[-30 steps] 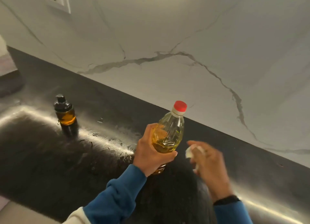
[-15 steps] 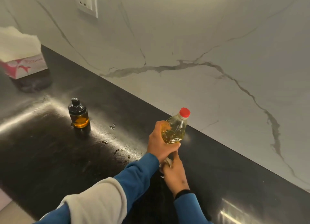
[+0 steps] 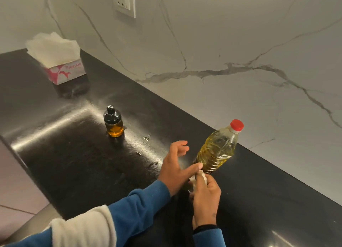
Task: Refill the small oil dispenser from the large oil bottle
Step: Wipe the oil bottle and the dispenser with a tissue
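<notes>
Released by the left hand (image 3: pixel 174 168), now spread-fingered, one large oil bottle (image 3: pixel 216 150) stands right of centre on the worktop (image 3: pixel 77 163); the right hand (image 3: pixel 205 193) pinches one white wipe (image 3: pixel 196 178). One small oil dispenser (image 3: pixel 113 122) stands centre-left; one tissue box (image 3: pixel 65 72) upper left reads "ORIGAMI".

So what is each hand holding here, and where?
Right hand pinches a white tissue by its bunched edge, beside the large oil bottle; left hand, fingers spread, grips nothing.
</notes>
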`<action>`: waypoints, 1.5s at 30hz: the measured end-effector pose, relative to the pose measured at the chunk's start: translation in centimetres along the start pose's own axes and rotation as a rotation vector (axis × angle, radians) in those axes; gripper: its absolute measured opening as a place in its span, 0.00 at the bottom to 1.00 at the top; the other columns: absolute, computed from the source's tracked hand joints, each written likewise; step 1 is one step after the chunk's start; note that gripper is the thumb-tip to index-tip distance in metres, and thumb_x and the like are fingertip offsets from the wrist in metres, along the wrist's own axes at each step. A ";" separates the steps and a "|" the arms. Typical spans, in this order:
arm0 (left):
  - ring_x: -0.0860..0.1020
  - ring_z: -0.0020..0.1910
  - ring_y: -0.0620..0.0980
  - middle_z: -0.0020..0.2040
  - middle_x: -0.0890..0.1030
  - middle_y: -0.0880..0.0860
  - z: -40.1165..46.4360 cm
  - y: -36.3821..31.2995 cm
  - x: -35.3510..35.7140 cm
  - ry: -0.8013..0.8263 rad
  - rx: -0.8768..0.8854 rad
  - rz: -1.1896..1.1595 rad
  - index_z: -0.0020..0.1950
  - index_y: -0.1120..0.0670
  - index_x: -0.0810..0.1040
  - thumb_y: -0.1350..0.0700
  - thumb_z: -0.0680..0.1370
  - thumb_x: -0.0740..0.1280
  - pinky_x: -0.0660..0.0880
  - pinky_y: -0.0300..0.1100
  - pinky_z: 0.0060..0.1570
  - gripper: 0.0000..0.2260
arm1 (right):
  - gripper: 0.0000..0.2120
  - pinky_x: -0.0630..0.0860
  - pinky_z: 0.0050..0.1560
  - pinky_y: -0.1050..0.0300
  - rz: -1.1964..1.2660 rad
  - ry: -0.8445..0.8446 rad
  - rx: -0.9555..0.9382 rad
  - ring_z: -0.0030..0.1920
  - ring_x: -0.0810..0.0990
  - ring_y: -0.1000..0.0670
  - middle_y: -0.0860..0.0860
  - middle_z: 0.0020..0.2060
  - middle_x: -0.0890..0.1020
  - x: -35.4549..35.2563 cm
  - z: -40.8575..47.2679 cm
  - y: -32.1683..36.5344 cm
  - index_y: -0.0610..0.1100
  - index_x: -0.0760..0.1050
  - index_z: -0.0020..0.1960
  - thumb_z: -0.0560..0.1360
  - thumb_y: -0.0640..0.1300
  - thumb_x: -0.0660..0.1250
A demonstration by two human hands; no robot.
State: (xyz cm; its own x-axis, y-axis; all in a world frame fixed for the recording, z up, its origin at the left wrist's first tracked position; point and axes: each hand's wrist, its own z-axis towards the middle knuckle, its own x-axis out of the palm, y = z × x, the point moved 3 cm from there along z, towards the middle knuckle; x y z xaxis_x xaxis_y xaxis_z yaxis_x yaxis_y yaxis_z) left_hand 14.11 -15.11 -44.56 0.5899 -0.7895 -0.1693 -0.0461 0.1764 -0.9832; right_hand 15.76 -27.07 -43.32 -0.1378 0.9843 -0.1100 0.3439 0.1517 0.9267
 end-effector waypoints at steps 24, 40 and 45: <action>0.71 0.64 0.45 0.65 0.76 0.45 10.2 6.0 -28.4 -0.252 0.109 0.272 0.69 0.49 0.76 0.44 0.68 0.78 0.66 0.39 0.65 0.30 | 0.18 0.82 0.45 0.45 -0.363 0.015 -0.630 0.41 0.83 0.46 0.53 0.45 0.83 28.8 -1.5 8.2 0.50 0.84 0.53 0.74 0.31 0.66; 0.80 0.54 0.47 0.54 0.84 0.43 12.5 7.3 -28.2 -0.204 0.221 0.385 0.55 0.49 0.84 0.41 0.70 0.70 0.75 0.50 0.55 0.18 | 0.14 0.79 0.55 0.55 -1.127 0.069 -1.279 0.50 0.82 0.43 0.45 0.51 0.86 30.9 -3.6 7.4 0.38 0.84 0.54 0.69 0.31 0.76; 0.80 0.56 0.46 0.56 0.84 0.42 12.7 7.6 -28.1 -0.183 0.228 0.361 0.58 0.47 0.83 0.37 0.70 0.68 0.74 0.50 0.58 0.22 | 0.17 0.74 0.64 0.51 -1.079 0.004 -1.214 0.61 0.79 0.41 0.44 0.60 0.82 31.4 -3.0 8.8 0.38 0.80 0.61 0.73 0.32 0.72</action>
State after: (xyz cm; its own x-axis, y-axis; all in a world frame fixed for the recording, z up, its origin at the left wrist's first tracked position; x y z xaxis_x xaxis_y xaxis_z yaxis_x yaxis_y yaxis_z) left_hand 7.41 15.84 -46.44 0.7025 -0.5405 -0.4629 -0.1082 0.5617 -0.8202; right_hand 11.66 4.96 -37.50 0.1810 0.4722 -0.8627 -0.8046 0.5756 0.1463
